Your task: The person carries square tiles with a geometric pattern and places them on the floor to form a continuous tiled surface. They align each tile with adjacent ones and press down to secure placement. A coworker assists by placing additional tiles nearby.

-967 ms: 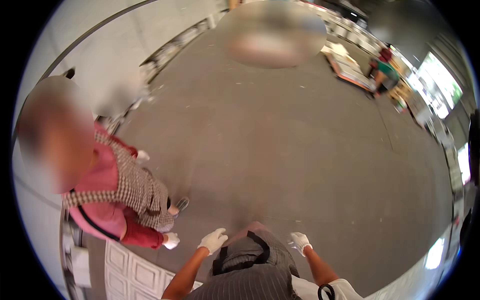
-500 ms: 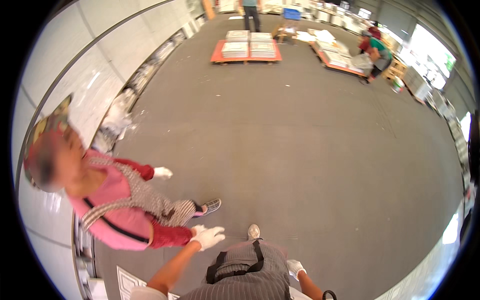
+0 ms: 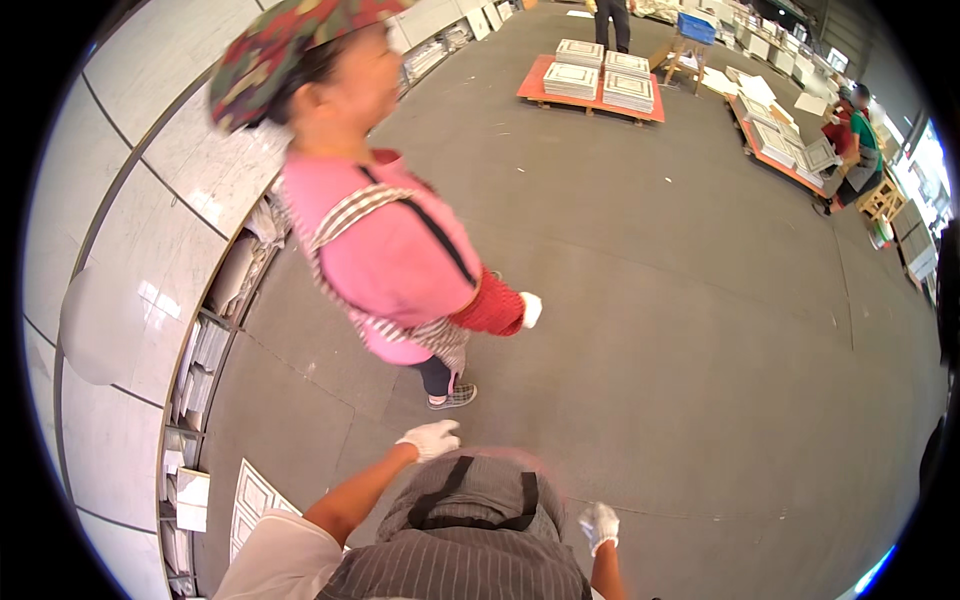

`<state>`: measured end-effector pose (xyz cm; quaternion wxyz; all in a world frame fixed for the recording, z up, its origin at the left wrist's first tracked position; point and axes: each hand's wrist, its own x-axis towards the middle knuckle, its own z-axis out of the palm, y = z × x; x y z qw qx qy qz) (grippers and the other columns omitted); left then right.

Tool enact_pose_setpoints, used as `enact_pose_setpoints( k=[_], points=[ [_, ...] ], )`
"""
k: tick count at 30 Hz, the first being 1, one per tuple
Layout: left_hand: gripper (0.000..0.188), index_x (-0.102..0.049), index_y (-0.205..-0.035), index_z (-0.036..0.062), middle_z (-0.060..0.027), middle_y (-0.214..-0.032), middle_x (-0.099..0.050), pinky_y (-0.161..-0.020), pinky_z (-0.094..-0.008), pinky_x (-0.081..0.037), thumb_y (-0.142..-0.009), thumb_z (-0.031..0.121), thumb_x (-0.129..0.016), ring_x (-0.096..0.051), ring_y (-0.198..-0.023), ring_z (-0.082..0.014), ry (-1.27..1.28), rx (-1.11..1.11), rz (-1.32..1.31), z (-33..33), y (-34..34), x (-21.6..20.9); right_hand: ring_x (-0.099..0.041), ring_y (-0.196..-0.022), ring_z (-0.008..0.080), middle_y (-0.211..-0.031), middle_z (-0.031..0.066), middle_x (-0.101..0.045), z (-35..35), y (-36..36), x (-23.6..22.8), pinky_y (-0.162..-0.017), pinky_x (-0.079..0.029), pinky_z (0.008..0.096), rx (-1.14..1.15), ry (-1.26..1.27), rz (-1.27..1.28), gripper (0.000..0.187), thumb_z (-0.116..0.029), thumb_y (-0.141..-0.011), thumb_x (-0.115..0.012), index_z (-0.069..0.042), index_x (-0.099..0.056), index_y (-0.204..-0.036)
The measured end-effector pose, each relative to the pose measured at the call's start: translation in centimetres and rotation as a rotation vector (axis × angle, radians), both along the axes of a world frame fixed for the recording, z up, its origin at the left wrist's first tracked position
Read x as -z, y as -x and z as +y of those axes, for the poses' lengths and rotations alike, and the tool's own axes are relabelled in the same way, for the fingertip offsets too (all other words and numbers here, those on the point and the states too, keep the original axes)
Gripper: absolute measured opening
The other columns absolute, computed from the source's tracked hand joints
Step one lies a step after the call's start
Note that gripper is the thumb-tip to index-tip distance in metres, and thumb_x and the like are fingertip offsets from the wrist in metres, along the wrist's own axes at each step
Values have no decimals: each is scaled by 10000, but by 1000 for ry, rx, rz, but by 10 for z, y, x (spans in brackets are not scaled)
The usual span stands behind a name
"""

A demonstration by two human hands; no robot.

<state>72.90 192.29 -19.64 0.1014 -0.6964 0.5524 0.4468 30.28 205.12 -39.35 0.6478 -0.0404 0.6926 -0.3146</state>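
Note:
My left hand (image 3: 430,438), in a white knit glove, hovers in front of my striped grey apron (image 3: 450,565) with its fingers extended and nothing in them. On the other side of the apron hangs my right hand (image 3: 600,525), also gloved, with fingers loosely apart and no object seen in it. Nearest to my left hand is a co-worker (image 3: 385,255) in a pink top, checked apron and camouflage cap, standing ahead on the left. That person's white-gloved hand (image 3: 531,310) is apart from mine.
A white panel with line patterns (image 3: 255,500) lies low at left, beside shelving (image 3: 205,360) under large pale slabs (image 3: 150,300). Far ahead stands an orange pallet (image 3: 535,92) of stacked panels. Another loaded pallet (image 3: 742,120) and bending people (image 3: 858,150) are at far right.
The co-worker has moved forward and rightward past me, and their hand is now separate from my left hand, which it overlapped before. My view has turned left, so the pallets sit farther right.

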Motion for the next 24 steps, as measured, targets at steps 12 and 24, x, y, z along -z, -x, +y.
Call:
enact_pose_setpoints(
  k=[12, 24],
  points=[
    [421, -646, -1186, 69, -193, -1294, -570, -1026, -433, -414, -919, 341, -466, -530, -1207, -362, -178, 249, -111, 8, -255, 144, -668, -719, 208, -914, 95, -687, -226, -141, -1, -612, -536, 327, -197, 169, 27, 337, -268, -932, -577, -40, -603, -1177],
    [469, -597, -1229, 21, -198, -1316, -558, -1050, -394, -390, -921, 361, -500, -503, -1254, -335, 204, -115, 34, -355, -364, 55, -586, -1152, 293, -1223, 162, -644, -407, -306, 26, -967, -449, 337, -436, 147, 174, 390, -255, -929, -499, 16, -637, -1172]
  ],
)
